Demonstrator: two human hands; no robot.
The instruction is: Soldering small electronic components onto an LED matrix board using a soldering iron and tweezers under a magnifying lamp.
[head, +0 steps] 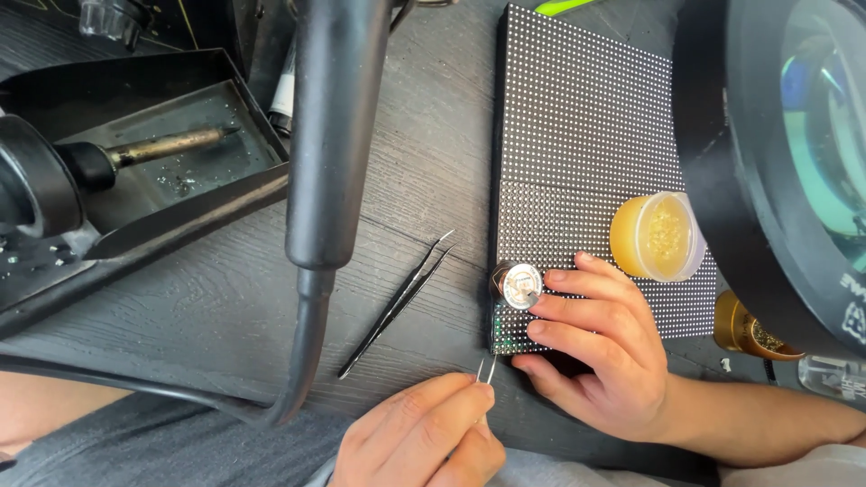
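My left hand [417, 439] is at the bottom centre, pinching fine silver tweezers [486, 370] whose tips point up at the lower left corner of a black LED matrix panel [586, 126]. My right hand [600, 356] comes in from the right and lies over that corner, thumb at the panel's bottom edge, holding it down. Its fingertips touch a small round silver-topped cylinder [516, 284] standing at the panel's left edge. Just below the cylinder, a patch of green board [502, 332] shows at the corner.
Black tweezers [397, 302] lie on the dark wooden table left of the panel. A thick black handle with hose [329, 135] hangs over the middle. A soldering iron [171, 144] rests in a black tray. Yellow flux jar [654, 236], brass tip cleaner [744, 329], big magnifier lamp [776, 153] at right.
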